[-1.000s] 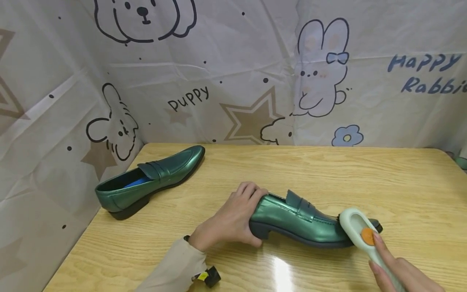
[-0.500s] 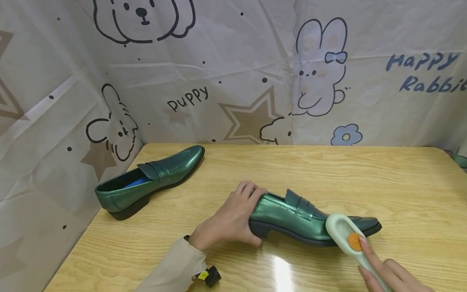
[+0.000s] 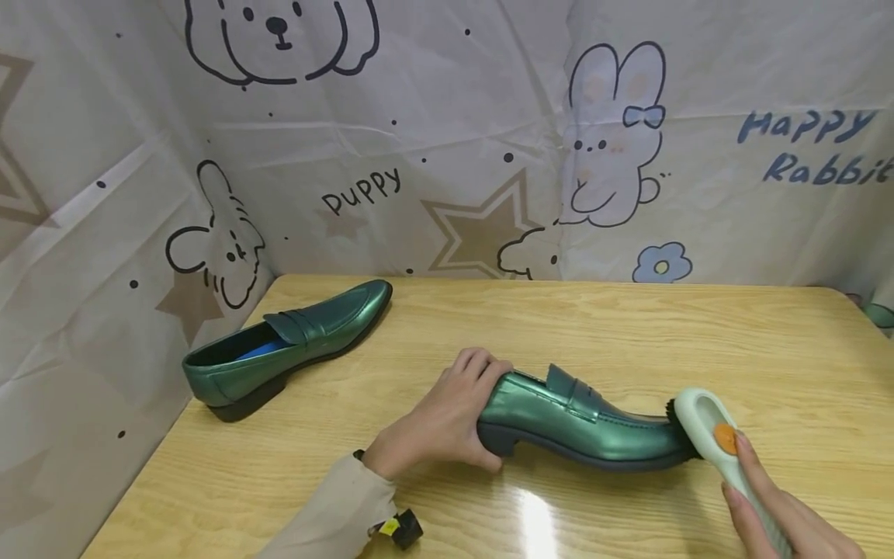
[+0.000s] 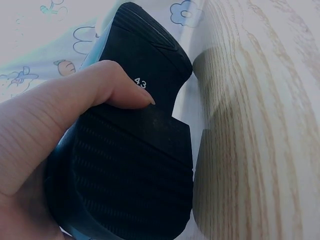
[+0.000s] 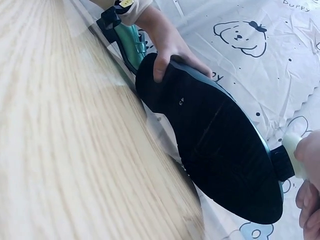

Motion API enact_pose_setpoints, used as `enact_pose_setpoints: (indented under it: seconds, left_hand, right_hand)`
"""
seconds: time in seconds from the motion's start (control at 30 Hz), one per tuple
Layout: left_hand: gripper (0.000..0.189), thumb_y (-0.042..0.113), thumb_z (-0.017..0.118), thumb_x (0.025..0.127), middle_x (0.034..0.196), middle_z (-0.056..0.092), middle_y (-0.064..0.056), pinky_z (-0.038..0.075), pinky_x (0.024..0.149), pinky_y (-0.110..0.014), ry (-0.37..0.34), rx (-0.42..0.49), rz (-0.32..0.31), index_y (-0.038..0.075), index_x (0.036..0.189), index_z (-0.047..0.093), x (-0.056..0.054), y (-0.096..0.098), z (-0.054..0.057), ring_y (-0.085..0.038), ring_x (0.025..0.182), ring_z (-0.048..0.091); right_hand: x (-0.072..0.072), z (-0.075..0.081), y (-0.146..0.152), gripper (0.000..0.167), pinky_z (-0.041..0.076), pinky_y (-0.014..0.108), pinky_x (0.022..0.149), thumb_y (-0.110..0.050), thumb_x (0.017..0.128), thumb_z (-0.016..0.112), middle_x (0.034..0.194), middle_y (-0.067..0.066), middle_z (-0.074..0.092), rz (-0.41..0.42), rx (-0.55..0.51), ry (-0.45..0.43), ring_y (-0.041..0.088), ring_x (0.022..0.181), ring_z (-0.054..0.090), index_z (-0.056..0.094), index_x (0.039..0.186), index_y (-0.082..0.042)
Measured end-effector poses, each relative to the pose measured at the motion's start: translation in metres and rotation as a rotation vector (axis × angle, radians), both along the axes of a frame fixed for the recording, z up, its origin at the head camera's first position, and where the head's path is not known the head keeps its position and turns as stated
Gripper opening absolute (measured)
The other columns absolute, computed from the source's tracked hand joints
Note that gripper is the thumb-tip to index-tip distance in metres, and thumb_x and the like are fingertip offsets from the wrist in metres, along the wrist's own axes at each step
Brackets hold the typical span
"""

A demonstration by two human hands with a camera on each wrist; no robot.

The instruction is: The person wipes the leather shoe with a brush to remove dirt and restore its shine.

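My left hand [image 3: 450, 411] grips a green loafer [image 3: 594, 427] around its heel. In the left wrist view the thumb lies across the black sole [image 4: 145, 145], which is marked 43 and faces that camera. The loafer is tilted, its toe to the right. My right hand [image 3: 782, 497] holds a pale green brush [image 3: 701, 415] by its handle, the thumb or a finger by the orange button [image 3: 725, 439]. The brush's black bristles [image 5: 282, 163] touch the loafer at its toe, covering the tip in the head view.
A second green loafer [image 3: 328, 322] with a blue insole stands upright at the left of the wooden table [image 3: 698, 334]. A printed cloth [image 3: 447, 140] hangs behind and to the left. A black strap device [image 3: 405, 529] sits at my left cuff.
The brush first slid left, back along the loafer's forefoot, then right again to the toe tip with my right hand. My left hand and both loafers stay in place.
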State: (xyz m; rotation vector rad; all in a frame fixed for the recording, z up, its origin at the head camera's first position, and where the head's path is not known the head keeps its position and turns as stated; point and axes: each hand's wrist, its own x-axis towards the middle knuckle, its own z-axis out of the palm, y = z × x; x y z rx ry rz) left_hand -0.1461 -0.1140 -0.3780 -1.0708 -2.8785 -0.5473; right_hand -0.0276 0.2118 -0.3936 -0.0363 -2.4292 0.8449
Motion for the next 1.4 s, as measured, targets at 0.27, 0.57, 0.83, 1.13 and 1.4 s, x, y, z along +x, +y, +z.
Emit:
enact_pose_setpoints:
  seconds: [0.27, 0.57, 0.83, 1.13, 1.4]
  left_hand:
    - [0.101, 0.042, 0.087, 0.055, 0.123, 0.041, -0.004, 0.041, 0.094, -0.039, -0.004, 0.018, 0.004, 0.014, 0.138, 0.038, 0.0, -0.002, -0.001, -0.02, 0.116, 0.036]
    - [0.101, 0.045, 0.086, 0.055, 0.123, 0.041, -0.004, 0.042, 0.093, -0.039, 0.003, 0.004, -0.007, 0.015, 0.138, 0.037, -0.001, -0.001, -0.002, -0.02, 0.117, 0.035]
    - [0.1, 0.044, 0.087, 0.055, 0.122, 0.042, -0.004, 0.041, 0.095, -0.04, -0.002, 0.009, -0.01, 0.015, 0.138, 0.037, -0.001, 0.0, -0.001, -0.021, 0.117, 0.036]
    - [0.103, 0.045, 0.087, 0.054, 0.123, 0.041, -0.004, 0.041, 0.095, -0.039, -0.001, 0.007, -0.005, 0.013, 0.138, 0.038, -0.002, -0.003, -0.001, -0.021, 0.118, 0.035]
    - [0.102, 0.045, 0.086, 0.055, 0.122, 0.042, -0.004, 0.041, 0.094, -0.039, 0.005, 0.004, -0.013, 0.013, 0.138, 0.038, -0.001, -0.001, -0.003, -0.021, 0.117, 0.036]
  right_hand:
    - [-0.01, -0.006, 0.01, 0.058, 0.037, 0.008, 0.044, 0.002, 0.078, 0.075, 0.099, 0.029, 0.065, 0.012, 0.01, 0.102, -0.028, 0.077, 0.04, 0.058, 0.132, -0.012]
    - [-0.011, -0.008, 0.016, 0.054, 0.028, 0.013, 0.038, -0.005, 0.085, 0.07, 0.088, 0.035, 0.065, -0.055, 0.042, 0.101, -0.014, 0.051, 0.036, 0.054, 0.135, -0.014]
    - [-0.014, -0.008, 0.022, 0.051, 0.024, 0.016, 0.036, -0.011, 0.091, 0.063, 0.082, 0.037, 0.063, -0.113, 0.063, 0.014, -0.01, 0.043, 0.028, 0.048, 0.14, -0.016]
    - [-0.018, -0.006, 0.029, 0.049, 0.027, 0.012, 0.037, -0.013, 0.094, 0.06, 0.071, 0.038, 0.06, -0.108, 0.079, 0.015, -0.014, 0.044, 0.028, 0.046, 0.141, -0.017]
    - [-0.018, -0.011, 0.04, 0.049, 0.025, 0.015, 0.036, -0.015, 0.096, 0.056, 0.052, 0.024, 0.054, -0.084, 0.148, 0.024, -0.006, 0.042, 0.03, 0.043, 0.143, -0.012]
